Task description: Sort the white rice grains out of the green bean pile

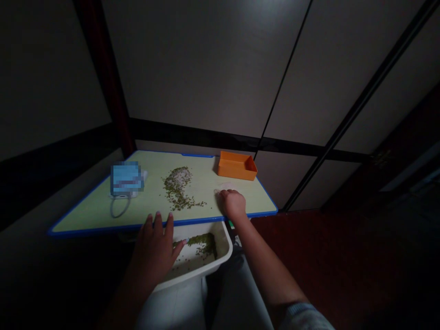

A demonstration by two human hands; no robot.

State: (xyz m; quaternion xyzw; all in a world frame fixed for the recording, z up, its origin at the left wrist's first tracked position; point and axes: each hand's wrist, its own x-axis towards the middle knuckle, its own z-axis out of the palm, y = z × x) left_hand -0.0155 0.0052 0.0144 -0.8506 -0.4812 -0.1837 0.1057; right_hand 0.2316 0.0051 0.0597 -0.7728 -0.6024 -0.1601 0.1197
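Observation:
My left hand is open, its fingers spread at the table's blue front edge and its thumb over a white basin. Green bits lie inside that basin. My right hand is closed, low over the right part of the pale green tabletop. By its fingertips shows a pale, see-through piece, too faint to name; whether the fingers hold it is hidden. Left of that hand lies a loose heap of small green bits with whitish grains on its upper part.
An orange open box stands at the table's back right. On the left is a blurred-out blue device with a looped cord. Panelled doors rise behind the table; dark red floor lies to the right.

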